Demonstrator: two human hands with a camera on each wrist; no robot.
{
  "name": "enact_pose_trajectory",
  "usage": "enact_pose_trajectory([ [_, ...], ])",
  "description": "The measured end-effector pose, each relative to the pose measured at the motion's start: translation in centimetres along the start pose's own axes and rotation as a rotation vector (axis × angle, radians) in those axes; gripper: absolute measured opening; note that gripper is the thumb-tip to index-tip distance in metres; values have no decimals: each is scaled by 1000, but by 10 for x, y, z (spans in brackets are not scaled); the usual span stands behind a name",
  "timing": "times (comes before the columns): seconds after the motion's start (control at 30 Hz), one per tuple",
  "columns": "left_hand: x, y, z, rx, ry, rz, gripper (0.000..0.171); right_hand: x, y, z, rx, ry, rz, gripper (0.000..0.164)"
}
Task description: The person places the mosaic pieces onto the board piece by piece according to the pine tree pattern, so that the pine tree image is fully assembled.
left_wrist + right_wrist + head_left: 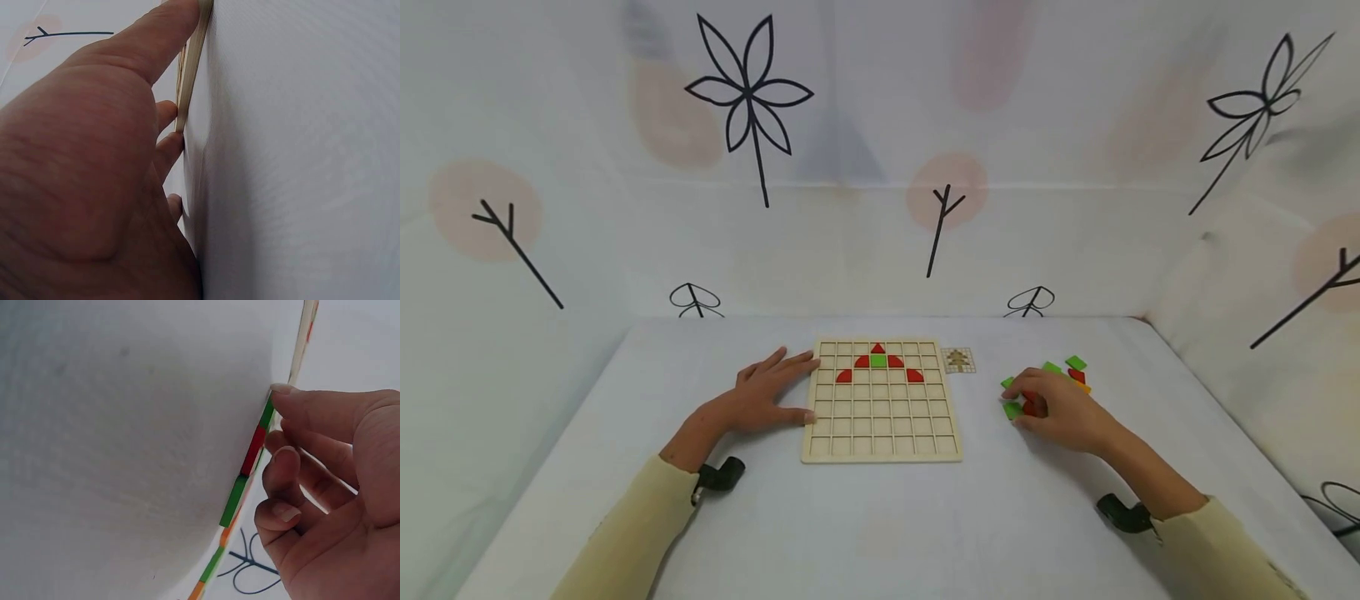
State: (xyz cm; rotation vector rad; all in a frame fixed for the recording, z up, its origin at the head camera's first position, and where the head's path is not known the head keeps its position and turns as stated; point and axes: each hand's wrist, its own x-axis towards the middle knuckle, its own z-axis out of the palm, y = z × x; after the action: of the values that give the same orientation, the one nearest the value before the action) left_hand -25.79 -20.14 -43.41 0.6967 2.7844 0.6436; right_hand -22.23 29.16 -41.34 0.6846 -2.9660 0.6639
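Observation:
My left hand lies at the left edge of a pale wooden grid board, fingers spread and fairly straight, with thumb and fingertips on the rim. Near the top of the board sit a red triangle, a green square below it and several red quarter-round pieces stepping outward. To the right of the board, my right hand pinches a green tile at the table surface between thumb and finger. In the right wrist view the thumb tip meets the end of this green tile.
Loose tiles lie around and beyond the right hand: a green one, a red one and an orange one. A small card with a tree pattern lies by the board's upper right edge. White patterned cloth rises behind the table.

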Motion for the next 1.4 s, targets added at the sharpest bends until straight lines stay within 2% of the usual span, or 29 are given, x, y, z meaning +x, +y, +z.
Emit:
enact_pose_trajectory([
  [0.3,0,0,0,-4,6,1,96,3,1,-3,31,-40,-14,29],
  [0.53,2,-1,0,5,7,10,96,6,5,-4,39,-83,-33,23],
  [1.07,2,0,-1,15,0,0,95,7,5,-4,107,-98,-53,19],
  [1.4,1,0,0,16,2,-10,95,24,-8,-1,127,-100,-55,15],
])
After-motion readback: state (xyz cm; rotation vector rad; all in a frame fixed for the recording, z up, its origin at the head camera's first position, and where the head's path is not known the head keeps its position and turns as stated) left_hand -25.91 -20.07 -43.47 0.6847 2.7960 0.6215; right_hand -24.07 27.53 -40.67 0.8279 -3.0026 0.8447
